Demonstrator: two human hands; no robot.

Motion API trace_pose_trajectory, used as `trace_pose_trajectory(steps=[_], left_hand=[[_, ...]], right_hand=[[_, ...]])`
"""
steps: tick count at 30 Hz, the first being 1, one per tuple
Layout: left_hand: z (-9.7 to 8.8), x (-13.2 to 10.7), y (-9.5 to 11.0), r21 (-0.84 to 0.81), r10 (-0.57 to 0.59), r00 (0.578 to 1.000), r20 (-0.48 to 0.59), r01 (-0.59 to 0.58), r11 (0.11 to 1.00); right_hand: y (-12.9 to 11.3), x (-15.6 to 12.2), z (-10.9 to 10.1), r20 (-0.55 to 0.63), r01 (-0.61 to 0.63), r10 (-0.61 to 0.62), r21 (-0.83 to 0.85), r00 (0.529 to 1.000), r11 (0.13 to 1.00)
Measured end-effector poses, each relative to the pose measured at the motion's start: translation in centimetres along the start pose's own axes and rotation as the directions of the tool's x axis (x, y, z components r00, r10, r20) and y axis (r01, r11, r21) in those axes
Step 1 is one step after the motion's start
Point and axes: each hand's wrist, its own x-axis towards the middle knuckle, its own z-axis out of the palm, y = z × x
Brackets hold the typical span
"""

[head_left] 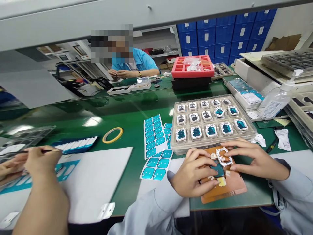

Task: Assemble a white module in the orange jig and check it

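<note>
My left hand (193, 173) pinches a dark teal piece (217, 170) above an orange-brown mat (234, 187). My right hand (255, 160) grips a white rectangular frame (224, 156), its fingertips on the frame's edge. The frame and the teal piece sit close together over the mat, partly hidden by my fingers. Just beyond my hands lies a clear plastic tray (178, 125) holding several white frames with teal inserts. To the left of my left hand are sheets of teal stickers (156, 166) on white backing.
A co-worker's hands (41, 160) hold a thin tool at the left of the green bench, and another person (137, 63) works across it. A yellow tape roll (112, 135), a pump bottle (276, 101), a red tray (192, 67) and stacked trays stand around.
</note>
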Motion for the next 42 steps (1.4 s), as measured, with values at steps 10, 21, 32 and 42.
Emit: trace_pose_trajectory(steps=[10,21,32,42], left_hand=[[0.1,0.0,0.0,-0.085,-0.074,0.99,-0.121,0.064,0.994],[0.5,-0.1,-0.1,-0.035,-0.09,0.982,-0.164,0.085,0.996],[0.3,0.0,0.1,-0.026,-0.147,0.976,-0.16,0.145,0.989],[0.4,0.1,0.1,-0.062,-0.171,0.972,-0.162,0.163,0.985]], right_hand=[[-0.4,0.0,0.5,-0.115,0.098,-0.097,0.006,0.989,0.995],[-0.9,-0.3,3.1,-0.132,0.158,-0.156,0.01,0.979,0.987],[-1.0,-0.2,3.0,-0.117,0.145,-0.148,-0.032,0.982,0.989],[-1.3,-0.4,2.9,-0.103,0.117,-0.121,-0.042,0.987,0.992]])
